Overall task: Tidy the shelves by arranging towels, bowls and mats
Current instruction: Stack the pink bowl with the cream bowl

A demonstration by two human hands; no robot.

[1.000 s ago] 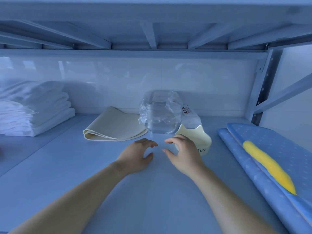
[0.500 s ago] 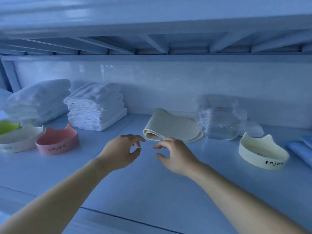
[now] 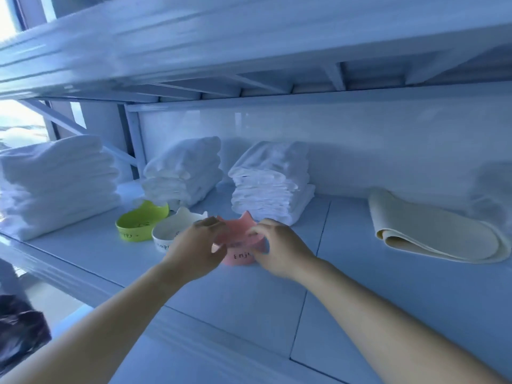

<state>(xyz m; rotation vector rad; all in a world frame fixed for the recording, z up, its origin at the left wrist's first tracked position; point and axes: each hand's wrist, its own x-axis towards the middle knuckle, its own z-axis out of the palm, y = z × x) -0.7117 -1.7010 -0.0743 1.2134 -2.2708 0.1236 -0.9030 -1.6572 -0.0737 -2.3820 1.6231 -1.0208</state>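
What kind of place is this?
Probably a storeroom or laundry room: a metal shelf rack holds stacks of folded white towels, cat-eared bowls and a folded cream mat.

The left hand and right hand are hiding the sides of the pink cat-eared bowl; blur is smearing their grip. The left edge is cutting off a stack of folded white towels.

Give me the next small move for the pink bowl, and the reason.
Probably lift the pink bowl straight up: the left hand and right hand curl round its sides, and the white bowl stands close on its left, so sliding might knock it.
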